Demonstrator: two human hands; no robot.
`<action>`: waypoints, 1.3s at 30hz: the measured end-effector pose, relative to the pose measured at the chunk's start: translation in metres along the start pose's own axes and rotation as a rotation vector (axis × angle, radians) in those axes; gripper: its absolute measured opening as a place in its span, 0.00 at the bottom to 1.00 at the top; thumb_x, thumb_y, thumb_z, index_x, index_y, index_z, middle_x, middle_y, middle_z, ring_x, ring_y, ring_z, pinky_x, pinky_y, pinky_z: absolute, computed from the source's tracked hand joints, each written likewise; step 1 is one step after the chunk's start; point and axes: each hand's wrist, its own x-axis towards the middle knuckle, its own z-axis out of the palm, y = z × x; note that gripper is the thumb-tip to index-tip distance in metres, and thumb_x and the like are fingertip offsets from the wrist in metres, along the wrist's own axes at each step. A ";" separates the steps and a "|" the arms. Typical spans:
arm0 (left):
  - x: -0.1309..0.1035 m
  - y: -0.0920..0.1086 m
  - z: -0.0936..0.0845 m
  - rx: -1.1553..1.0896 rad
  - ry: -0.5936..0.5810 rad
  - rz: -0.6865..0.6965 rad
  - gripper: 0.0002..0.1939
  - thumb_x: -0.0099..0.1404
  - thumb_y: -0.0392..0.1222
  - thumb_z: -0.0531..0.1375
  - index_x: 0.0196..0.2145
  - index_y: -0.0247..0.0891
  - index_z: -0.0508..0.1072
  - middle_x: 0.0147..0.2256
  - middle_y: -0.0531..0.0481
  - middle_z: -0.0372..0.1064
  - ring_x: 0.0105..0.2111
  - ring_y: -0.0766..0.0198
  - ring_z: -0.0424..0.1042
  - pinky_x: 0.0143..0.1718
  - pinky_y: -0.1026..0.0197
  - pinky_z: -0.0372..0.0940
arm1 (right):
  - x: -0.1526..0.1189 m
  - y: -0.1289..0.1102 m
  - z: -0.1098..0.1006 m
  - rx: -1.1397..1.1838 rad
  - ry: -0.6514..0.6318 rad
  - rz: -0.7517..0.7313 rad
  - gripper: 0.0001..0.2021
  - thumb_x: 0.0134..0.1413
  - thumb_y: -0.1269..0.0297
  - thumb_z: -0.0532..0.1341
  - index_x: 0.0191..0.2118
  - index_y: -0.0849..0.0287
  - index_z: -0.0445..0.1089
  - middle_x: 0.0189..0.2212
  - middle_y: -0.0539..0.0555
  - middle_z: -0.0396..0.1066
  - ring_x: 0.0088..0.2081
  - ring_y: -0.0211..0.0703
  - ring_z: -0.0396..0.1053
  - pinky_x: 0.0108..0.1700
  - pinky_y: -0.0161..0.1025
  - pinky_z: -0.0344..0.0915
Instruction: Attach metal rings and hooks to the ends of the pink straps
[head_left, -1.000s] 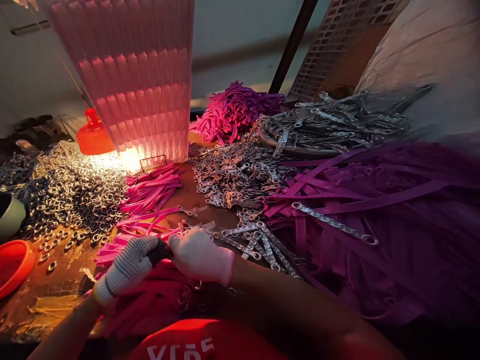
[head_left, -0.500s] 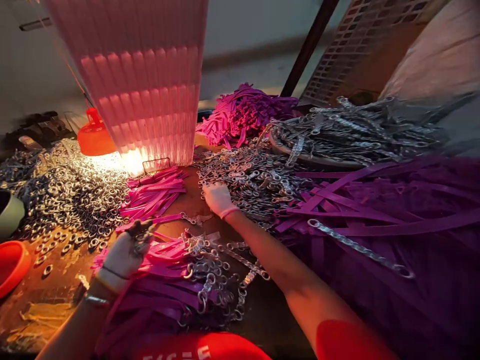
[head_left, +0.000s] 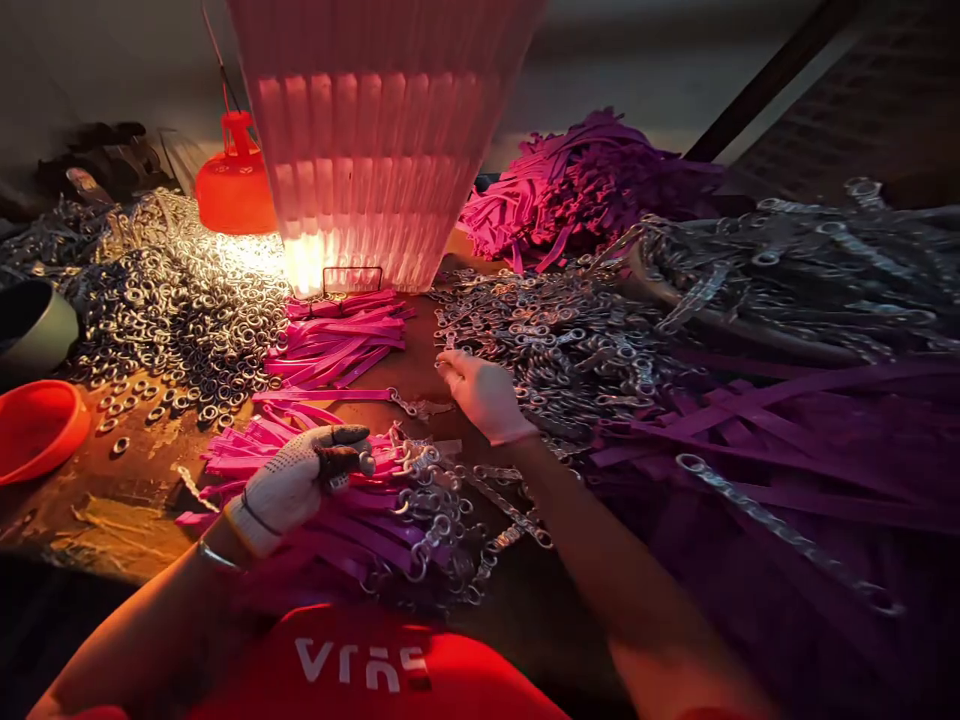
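Right hand at the small metal links, left hand above the pink straps

The right hand (head_left: pixel 484 395) reaches to the near left edge of the pile of metal links (head_left: pixel 540 340). Its fingers are bent and almost together; a small link seems to touch the tips, but I cannot tell if it is gripped. The left hand (head_left: pixel 296 480) is curled above the pink straps (head_left: pixel 247 450), thumb close to forefinger – a greyish bit shows at the tips, and I cannot tell whether this is a held piece.

One link is probably light, stiff and rather slippery for a glove, hardly fragile; a pinch across its flat middle should suit better than the rounded ends. The straps look soft and flexible, so a hold near the end is likely surer.

The links of the pile point every way, and the axis of the one at the right fingertips is too small to judge. Just beyond the left hand, a single pink strap (head_left: pixel 326 395) lies with its long axis sideways – its metal-tipped end (head_left: pixel 401 402) points toward the right hand.
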 end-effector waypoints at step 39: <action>-0.038 -0.011 0.014 0.469 -0.064 0.198 0.12 0.62 0.47 0.60 0.30 0.35 0.68 0.25 0.52 0.64 0.23 0.71 0.58 0.24 0.68 0.55 | -0.120 -0.091 -0.039 0.042 0.086 -0.608 0.12 0.67 0.63 0.54 0.37 0.61 0.73 0.30 0.55 0.71 0.31 0.43 0.61 0.34 0.40 0.48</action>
